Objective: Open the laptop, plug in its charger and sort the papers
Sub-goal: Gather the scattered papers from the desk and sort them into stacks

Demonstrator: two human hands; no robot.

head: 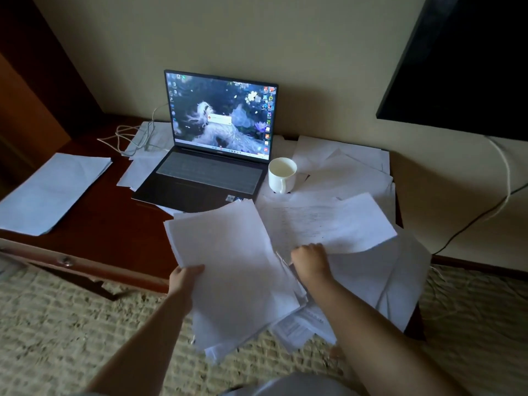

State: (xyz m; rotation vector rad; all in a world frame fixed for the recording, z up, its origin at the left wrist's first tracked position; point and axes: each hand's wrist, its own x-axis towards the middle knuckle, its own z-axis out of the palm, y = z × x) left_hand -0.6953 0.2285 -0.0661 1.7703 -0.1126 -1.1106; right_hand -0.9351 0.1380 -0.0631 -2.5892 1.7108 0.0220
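The laptop (211, 155) stands open on the dark wooden table (108, 224), its screen lit. A white charger cable (134, 135) loops behind its left side; where it ends is hidden. My left hand (185, 277) grips the lower left corner of a thick bundle of white papers (228, 267) held over the table's front edge. My right hand (310, 258) pinches the edge of a printed sheet (328, 224) lifted from the loose paper heap (371, 267) on the right. A neat paper stack (51, 190) lies at the table's left end.
A white mug (282, 174) stands right of the laptop among sheets. More papers (145, 158) lie under the laptop's left side. A dark screen (463, 58) hangs on the wall at the right. Cables (497, 201) run down the right wall. Patterned carpet (71, 324) lies below.
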